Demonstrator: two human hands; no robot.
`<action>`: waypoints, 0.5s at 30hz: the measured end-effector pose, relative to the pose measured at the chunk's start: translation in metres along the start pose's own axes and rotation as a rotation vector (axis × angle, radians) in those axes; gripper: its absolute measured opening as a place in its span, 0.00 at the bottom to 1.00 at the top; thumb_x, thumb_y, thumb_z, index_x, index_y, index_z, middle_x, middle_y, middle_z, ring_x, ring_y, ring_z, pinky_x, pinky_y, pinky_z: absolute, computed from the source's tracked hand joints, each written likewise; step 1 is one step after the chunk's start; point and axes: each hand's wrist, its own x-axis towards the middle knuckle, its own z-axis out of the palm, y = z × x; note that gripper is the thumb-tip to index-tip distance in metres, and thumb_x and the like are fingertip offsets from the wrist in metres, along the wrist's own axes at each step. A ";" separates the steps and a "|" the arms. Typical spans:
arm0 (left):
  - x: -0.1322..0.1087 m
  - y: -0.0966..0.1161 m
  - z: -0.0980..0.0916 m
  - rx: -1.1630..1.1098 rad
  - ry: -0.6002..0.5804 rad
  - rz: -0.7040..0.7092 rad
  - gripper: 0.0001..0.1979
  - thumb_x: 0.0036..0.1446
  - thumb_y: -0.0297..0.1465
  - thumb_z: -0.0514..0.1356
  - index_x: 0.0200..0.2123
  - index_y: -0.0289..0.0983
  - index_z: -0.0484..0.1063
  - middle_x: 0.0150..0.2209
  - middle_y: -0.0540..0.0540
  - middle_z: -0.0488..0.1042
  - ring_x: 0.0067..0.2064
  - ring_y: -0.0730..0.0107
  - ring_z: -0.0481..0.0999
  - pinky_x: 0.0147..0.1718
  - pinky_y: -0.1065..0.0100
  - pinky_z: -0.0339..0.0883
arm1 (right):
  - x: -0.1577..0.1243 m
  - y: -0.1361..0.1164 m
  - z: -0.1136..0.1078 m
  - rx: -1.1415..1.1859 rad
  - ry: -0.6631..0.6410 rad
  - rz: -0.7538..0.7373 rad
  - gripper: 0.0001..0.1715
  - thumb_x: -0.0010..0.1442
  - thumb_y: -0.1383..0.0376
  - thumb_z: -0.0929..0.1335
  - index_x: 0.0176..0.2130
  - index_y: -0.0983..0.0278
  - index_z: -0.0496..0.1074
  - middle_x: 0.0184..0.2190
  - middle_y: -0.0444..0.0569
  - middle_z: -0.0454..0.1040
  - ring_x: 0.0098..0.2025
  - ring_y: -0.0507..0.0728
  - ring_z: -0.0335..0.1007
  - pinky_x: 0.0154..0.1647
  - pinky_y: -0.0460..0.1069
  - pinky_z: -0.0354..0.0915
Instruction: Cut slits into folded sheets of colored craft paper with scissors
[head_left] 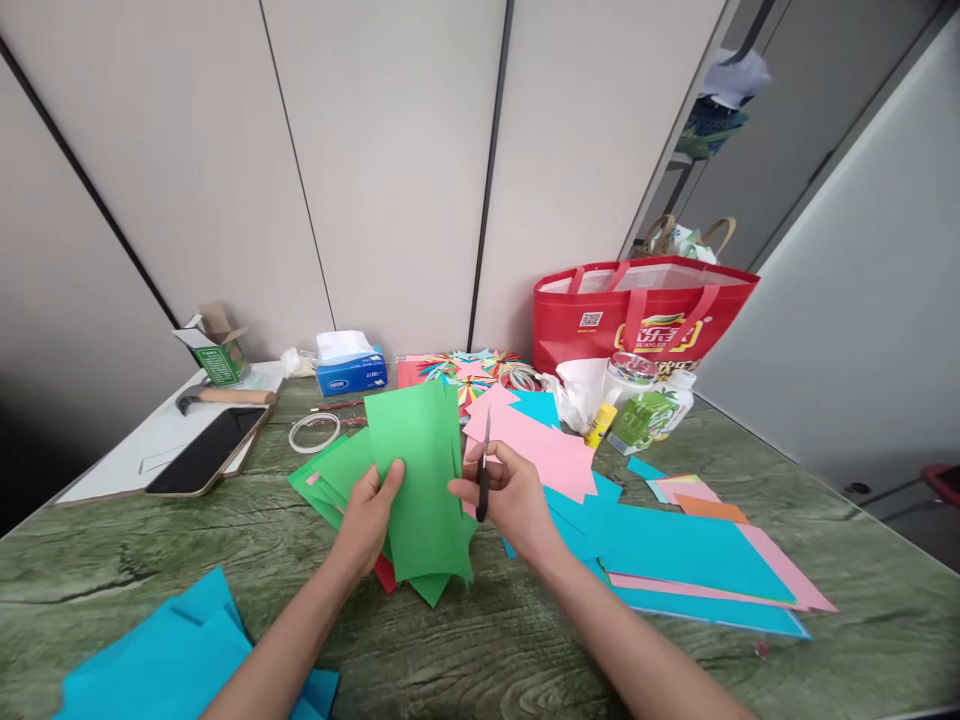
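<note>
My left hand is closed on a green sheet of paper, thumb in front, and holds it upright above the table. A strip along the sheet's right edge looks partly separated from it. In my right hand is a pair of scissors with black handles, blades pointing up, just right of the green sheet. Whether the blades touch the paper I cannot tell. More green sheets lie fanned out beneath and to the left. Pink paper lies behind the scissors.
Blue sheets lie at the right, others at the front left. A phone, a hammer, a tape roll and a tissue box stand or lie left. Behind right are a glue stick and a red bag.
</note>
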 end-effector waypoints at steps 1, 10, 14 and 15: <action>-0.001 0.001 0.001 0.015 -0.001 0.015 0.14 0.49 0.42 0.57 0.29 0.37 0.67 0.27 0.50 0.75 0.32 0.67 0.73 0.33 0.66 0.66 | 0.000 -0.001 0.001 -0.017 -0.008 -0.002 0.21 0.34 0.62 0.74 0.28 0.62 0.63 0.20 0.39 0.65 0.21 0.49 0.61 0.19 0.43 0.58; 0.012 0.004 -0.011 0.408 0.034 0.196 0.14 0.50 0.41 0.54 0.35 0.37 0.66 0.32 0.46 0.71 0.36 0.62 0.72 0.36 0.61 0.66 | 0.055 -0.039 -0.103 -0.225 0.258 -0.047 0.22 0.34 0.60 0.74 0.30 0.63 0.66 0.16 0.38 0.65 0.16 0.48 0.57 0.17 0.44 0.55; 0.015 -0.009 -0.020 0.720 0.104 0.280 0.17 0.45 0.35 0.58 0.40 0.37 0.68 0.45 0.39 0.67 0.51 0.50 0.62 0.50 0.50 0.51 | 0.069 -0.042 -0.143 -0.329 0.325 -0.027 0.21 0.28 0.63 0.75 0.24 0.64 0.65 0.13 0.41 0.66 0.16 0.51 0.60 0.17 0.46 0.56; 0.014 -0.012 -0.021 0.788 0.109 0.292 0.18 0.45 0.34 0.58 0.42 0.37 0.67 0.48 0.38 0.65 0.54 0.48 0.58 0.52 0.47 0.46 | 0.066 -0.041 -0.144 -0.340 0.351 -0.047 0.21 0.28 0.63 0.75 0.24 0.64 0.64 0.14 0.41 0.66 0.17 0.52 0.62 0.18 0.47 0.57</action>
